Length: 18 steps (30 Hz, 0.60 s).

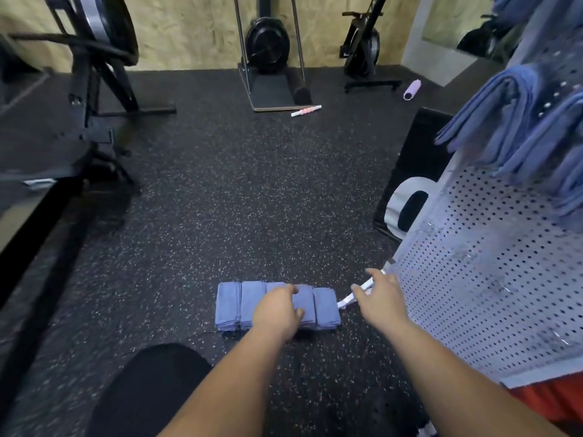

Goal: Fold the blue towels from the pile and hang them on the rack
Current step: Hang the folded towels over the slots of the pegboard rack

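Observation:
Several folded blue towels [239,304] lie side by side in a row on the dark floor in front of me. My left hand [277,309] is down on the middle of the row, with fingers and thumb curled round one folded towel. My right hand [380,294] hovers just right of the row with its fingers spread, holding nothing, over the rack's white foot [347,299]. The rack [479,272] is a white perforated panel at the right. Folded blue towels [504,111] hang from its upper part.
Speckled rubber floor [236,200] stretches ahead. Exercise machines stand at the left [94,89] and along the back wall [268,52]. A pink-and-white roller stick [306,111] and a lilac foam roller [412,89] lie on the floor. A black box [419,146] stands behind the rack.

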Tool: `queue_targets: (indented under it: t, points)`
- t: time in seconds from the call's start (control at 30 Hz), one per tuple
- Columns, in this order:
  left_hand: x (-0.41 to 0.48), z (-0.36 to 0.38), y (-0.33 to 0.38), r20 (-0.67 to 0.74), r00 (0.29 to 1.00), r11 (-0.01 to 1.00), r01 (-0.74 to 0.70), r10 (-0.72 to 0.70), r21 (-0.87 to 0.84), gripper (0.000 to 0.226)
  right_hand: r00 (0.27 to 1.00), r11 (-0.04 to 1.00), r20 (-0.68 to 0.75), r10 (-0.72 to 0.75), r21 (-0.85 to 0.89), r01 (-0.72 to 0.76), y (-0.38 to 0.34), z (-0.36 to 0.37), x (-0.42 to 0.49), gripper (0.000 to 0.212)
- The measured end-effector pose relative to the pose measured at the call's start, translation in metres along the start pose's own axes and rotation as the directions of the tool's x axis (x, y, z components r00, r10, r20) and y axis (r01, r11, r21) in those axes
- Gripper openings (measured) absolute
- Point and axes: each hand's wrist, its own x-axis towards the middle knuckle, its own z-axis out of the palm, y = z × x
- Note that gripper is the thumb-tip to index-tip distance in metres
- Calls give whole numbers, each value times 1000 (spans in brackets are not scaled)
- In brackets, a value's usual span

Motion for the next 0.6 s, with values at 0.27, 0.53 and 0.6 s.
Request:
queue_targets:
  t: [0.27,0.53,0.6]
  points:
    - [28,21,-31,49,996,997,68,-70,36,53,978,997,209,29,-80,-13,-4,62,35,63]
    - [70,48,-48,96,991,994,94,-98,48,51,941,985,337,33,-168,26,-3,117,77,64]
    - [82,55,-55,114,987,993,109,-113,40,50,933,983,359,37,-180,30,-2,131,91,64]
